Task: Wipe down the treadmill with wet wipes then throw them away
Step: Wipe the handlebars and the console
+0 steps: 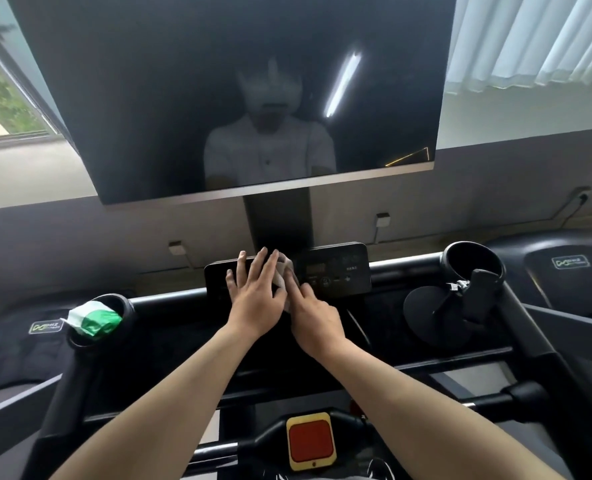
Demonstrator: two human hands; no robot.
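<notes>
In the head view, both hands meet on the treadmill's control panel (336, 271) at the centre of the frame, below the big dark screen (253, 98). The left hand (256, 296) lies flat with its grip fully open. Its fingers are straight and spread, pressing a crumpled white wet wipe (286, 269) onto the panel's left half, probably so the pressure spreads across the glossy face. The right hand (313, 320) sits just beside it, grip open too, with straight fingers touching the wipe's lower edge, seemingly to steady or guide it. Neither hand appears to pinch anything. The green-and-white wipe pack (93, 318) is tucked into the left cup holder (130, 310) at centre left of the frame, likely parked there within reach for a fresh sheet.

Counted: two hands, one wipe in use, one pack, two cup holders — the right cup holder (448, 271) sits at the right of the frame — one screen, and one red stop button (310, 441) at bottom centre. No bin shows, so throwing the wipe away looks some way off.
</notes>
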